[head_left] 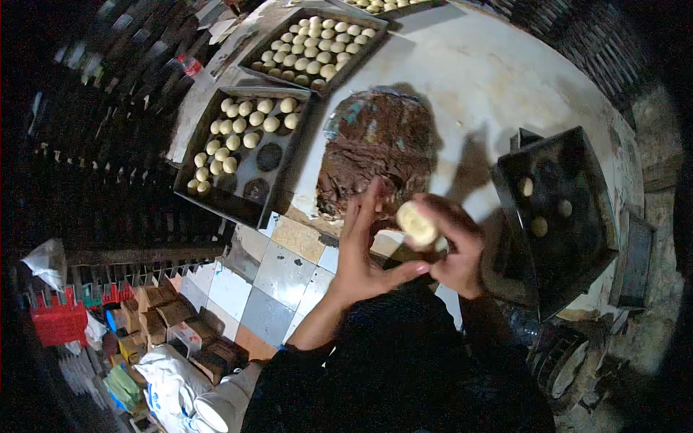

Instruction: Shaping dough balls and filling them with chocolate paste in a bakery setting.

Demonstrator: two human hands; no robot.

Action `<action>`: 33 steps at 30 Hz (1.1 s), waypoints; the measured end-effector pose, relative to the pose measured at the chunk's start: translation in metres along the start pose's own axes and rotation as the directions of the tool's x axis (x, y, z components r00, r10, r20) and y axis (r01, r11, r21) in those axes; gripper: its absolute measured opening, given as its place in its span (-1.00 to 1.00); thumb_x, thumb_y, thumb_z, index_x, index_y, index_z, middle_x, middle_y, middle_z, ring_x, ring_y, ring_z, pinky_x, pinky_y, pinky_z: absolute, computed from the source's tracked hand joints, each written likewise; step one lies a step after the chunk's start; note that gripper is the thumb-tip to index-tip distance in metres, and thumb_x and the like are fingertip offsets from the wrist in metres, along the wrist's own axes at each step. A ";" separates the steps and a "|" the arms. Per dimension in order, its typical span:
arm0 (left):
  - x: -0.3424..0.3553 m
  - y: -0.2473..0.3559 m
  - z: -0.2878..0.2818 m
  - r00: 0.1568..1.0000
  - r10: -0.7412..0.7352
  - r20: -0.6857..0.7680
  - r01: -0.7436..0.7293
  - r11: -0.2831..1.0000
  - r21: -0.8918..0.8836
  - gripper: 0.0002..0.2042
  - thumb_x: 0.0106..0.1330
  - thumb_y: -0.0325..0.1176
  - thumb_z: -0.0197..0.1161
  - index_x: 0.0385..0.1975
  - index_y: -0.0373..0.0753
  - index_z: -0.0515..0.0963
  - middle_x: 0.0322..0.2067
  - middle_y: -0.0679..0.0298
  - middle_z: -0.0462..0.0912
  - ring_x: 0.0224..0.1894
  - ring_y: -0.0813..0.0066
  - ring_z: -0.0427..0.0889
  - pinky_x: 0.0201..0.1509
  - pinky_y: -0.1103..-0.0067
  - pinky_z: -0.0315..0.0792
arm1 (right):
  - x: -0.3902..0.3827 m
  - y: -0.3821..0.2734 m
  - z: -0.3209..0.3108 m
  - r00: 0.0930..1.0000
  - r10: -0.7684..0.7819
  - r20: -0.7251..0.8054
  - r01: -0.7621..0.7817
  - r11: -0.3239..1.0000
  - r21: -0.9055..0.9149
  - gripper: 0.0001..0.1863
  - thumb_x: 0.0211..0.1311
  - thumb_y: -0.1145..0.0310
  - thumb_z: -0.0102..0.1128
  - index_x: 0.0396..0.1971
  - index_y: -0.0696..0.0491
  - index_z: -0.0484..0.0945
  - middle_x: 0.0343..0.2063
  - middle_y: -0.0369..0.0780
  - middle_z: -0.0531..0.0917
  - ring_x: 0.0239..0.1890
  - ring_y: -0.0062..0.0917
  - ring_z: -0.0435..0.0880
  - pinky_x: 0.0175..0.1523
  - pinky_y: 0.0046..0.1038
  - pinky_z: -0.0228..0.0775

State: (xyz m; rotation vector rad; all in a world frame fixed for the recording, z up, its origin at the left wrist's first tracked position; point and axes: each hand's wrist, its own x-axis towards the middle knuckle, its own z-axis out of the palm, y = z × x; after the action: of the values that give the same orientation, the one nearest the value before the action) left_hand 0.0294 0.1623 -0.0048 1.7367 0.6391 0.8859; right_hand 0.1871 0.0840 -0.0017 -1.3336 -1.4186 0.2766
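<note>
In my right hand [460,245] is a pale, slightly flattened dough ball [417,222], held between thumb and fingers and partly blurred. My left hand [359,252] is beside it with fingers stretched apart and thumb pointing toward the right hand; nothing shows in its grasp. Just beyond the fingers, a thick dark brown mass of paste-like filling [375,148] lies on a sheet on the white table. Left of it, a dark metal tray [224,206] holds several round dough balls [234,125]. To the right, a deeper dark tray [521,238] contains 3 pale dough pieces [539,226].
Another tray [359,59] full of dough balls stands farther back on the white table [498,79]; part of one more shows at the top edge. A bottle with a red label [190,66] is at the far left. Cardboard boxes [155,310] and white sacks [170,379] crowd the tiled floor [278,289], lower left.
</note>
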 end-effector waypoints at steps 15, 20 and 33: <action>-0.090 0.015 0.015 0.978 -0.170 -0.122 0.168 0.985 -0.025 -0.56 0.48 -0.10 0.04 0.02 -0.44 0.47 -0.28 0.04 0.65 -0.16 0.44 0.59 -0.07 0.52 0.46 | -0.061 -0.016 0.079 0.943 0.322 -0.083 -0.300 0.930 0.212 -0.75 0.38 0.35 -0.02 -0.24 0.22 0.56 -0.39 -0.09 0.61 -0.31 -0.25 0.62 -0.13 -0.35 0.46; -0.145 -0.013 -0.056 0.794 -0.579 -0.186 0.217 0.555 -0.803 -0.62 0.48 -0.16 0.06 -0.08 -0.44 0.54 -0.22 0.20 0.63 -0.16 0.49 0.60 0.00 0.51 0.48 | -0.072 -0.020 0.156 0.992 0.117 0.050 -0.117 0.993 -0.001 -0.60 0.51 0.15 -0.32 -0.14 0.09 0.49 -0.17 -0.05 0.45 -0.08 -0.21 0.48 0.02 -0.28 0.35; -0.172 -0.061 -0.115 0.847 -0.520 0.107 0.350 0.396 -0.849 -0.50 0.40 -0.15 0.12 0.14 -0.47 0.38 0.10 0.04 0.53 0.17 0.20 0.49 0.32 0.32 0.29 | -0.117 0.147 0.051 0.885 0.455 -0.097 -0.281 0.357 -0.891 -0.58 0.02 0.57 0.14 -0.03 0.15 0.49 -0.13 0.10 0.57 0.01 0.05 0.49 0.06 -0.03 0.35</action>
State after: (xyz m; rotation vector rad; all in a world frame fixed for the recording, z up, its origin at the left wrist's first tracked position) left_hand -0.1644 0.1130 -0.0852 0.5240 0.5850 0.7641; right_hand 0.1976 0.0636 -0.1947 -2.6143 -1.4094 -0.1347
